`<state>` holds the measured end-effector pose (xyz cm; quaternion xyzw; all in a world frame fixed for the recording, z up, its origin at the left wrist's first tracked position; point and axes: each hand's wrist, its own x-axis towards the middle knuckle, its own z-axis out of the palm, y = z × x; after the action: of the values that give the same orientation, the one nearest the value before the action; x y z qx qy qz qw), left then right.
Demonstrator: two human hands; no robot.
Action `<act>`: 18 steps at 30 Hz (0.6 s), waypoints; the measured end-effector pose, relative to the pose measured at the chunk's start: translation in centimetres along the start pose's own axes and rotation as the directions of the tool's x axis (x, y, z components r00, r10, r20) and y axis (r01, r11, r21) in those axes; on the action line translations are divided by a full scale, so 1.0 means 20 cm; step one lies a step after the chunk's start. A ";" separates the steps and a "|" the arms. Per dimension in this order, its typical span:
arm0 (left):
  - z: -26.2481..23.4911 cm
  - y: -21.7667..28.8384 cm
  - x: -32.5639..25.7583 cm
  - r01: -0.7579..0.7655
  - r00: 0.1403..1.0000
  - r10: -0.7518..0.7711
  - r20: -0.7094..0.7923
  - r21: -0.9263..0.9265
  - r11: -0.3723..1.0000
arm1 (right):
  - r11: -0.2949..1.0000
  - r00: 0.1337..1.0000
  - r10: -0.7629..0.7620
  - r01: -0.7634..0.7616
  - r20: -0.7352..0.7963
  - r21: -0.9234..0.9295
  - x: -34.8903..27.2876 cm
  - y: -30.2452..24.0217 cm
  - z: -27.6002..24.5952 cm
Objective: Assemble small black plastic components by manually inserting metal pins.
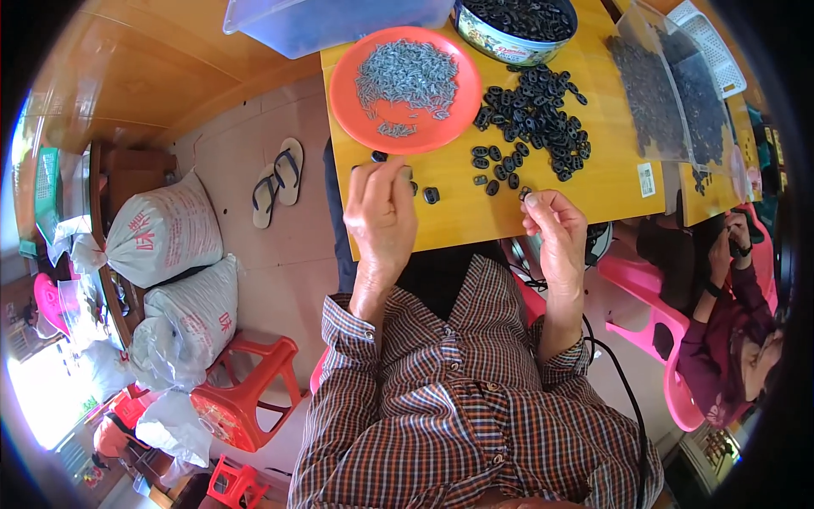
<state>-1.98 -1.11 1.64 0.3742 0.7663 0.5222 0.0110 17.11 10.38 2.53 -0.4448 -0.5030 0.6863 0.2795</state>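
My right hand (560, 233) is closed, pinching a small black piece (526, 193) between thumb and fingertips over the near edge of the yellow table (454, 225). My left hand (380, 212) is closed too, fingers curled down just below the orange-red plate (346, 106); whatever it holds is hidden. On the plate lies a heap of small grey metal pins (407, 75). Black oval pieces with two holes form a pile (543, 106), with several strays (500, 170) nearer to me. One more oval piece (431, 195) lies just right of my left hand.
Behind the plate and pile stand a translucent tub (331, 25) and a round tin (513, 51) of black pieces. A clear divided box (649, 102) and white basket (708, 47) are at right. Sacks (165, 229), sandals (278, 182) and a red stool (254, 382) lie left; a co-worker (721, 314) sits right.
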 end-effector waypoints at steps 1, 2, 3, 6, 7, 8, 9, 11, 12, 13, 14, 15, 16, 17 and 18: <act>-0.02 -0.01 -0.01 0.006 0.998 -0.003 -0.063 0.043 0.999 | 1.000 1.000 -0.003 0.003 0.000 -0.017 0.00 0.00 0.00; -0.03 -0.03 -0.03 0.016 0.992 -0.005 -0.126 0.084 0.996 | 0.999 1.000 -0.005 0.005 0.000 -0.036 -0.01 -0.01 0.00; -0.04 -0.05 -0.04 0.039 0.991 -0.027 -0.133 0.086 0.996 | 0.999 1.000 -0.007 0.008 0.001 -0.036 -0.01 0.00 0.01; -0.05 -0.06 -0.07 -0.130 0.981 0.167 -0.095 0.312 0.941 | 1.000 1.000 0.011 -0.011 0.010 -0.011 -0.01 0.01 0.02; -0.04 -0.08 -0.09 -0.126 0.989 0.142 -0.034 0.291 0.948 | 1.000 1.000 0.008 -0.008 0.010 -0.028 -0.01 0.01 0.03; -0.03 -0.05 -0.09 -0.129 0.989 0.144 -0.033 0.284 0.950 | 0.999 1.000 0.006 -0.006 0.005 -0.045 -0.01 0.02 0.02; -0.03 -0.02 -0.08 -0.151 0.987 0.159 0.007 0.353 0.923 | 0.999 1.000 0.010 -0.010 0.004 -0.039 -0.02 0.01 0.02; -0.01 0.00 -0.07 -0.179 0.984 0.157 0.088 0.411 0.894 | 1.000 1.000 -0.003 0.004 0.017 -0.029 -0.01 0.02 0.02; -0.01 0.00 -0.07 -0.184 0.983 0.161 0.090 0.405 0.895 | 1.000 0.999 -0.013 0.014 0.038 -0.015 -0.02 0.01 0.02; -0.01 0.00 -0.07 -0.187 0.982 0.157 0.106 0.426 0.885 | 1.000 0.999 -0.004 0.004 0.040 0.003 -0.02 0.01 0.03; -0.01 0.00 -0.06 -0.191 0.981 0.153 0.121 0.447 0.874 | 1.000 0.999 -0.007 0.007 0.035 0.004 -0.02 0.01 0.02; -0.01 0.00 -0.06 -0.196 0.980 0.157 0.123 0.444 0.874 | 1.000 0.999 -0.018 0.018 0.037 -0.004 -0.01 0.02 0.02; 0.00 -0.01 -0.06 -0.204 0.978 0.165 0.127 0.438 0.875 | 1.000 0.999 -0.028 0.028 0.040 -0.011 -0.01 0.02 0.02; 0.00 -0.02 -0.06 -0.211 0.977 0.171 0.129 0.433 0.876 | 0.999 0.999 -0.030 0.030 0.038 -0.010 -0.02 0.01 0.02; 0.00 -0.03 -0.06 -0.214 0.976 0.174 0.130 0.433 0.876 | 1.000 0.999 -0.016 0.017 0.040 -0.006 -0.02 0.01 0.03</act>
<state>-1.37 -1.85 0.70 0.4641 0.8225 0.3152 -0.0935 16.82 9.82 2.55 -0.4278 -0.5141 0.6912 0.2738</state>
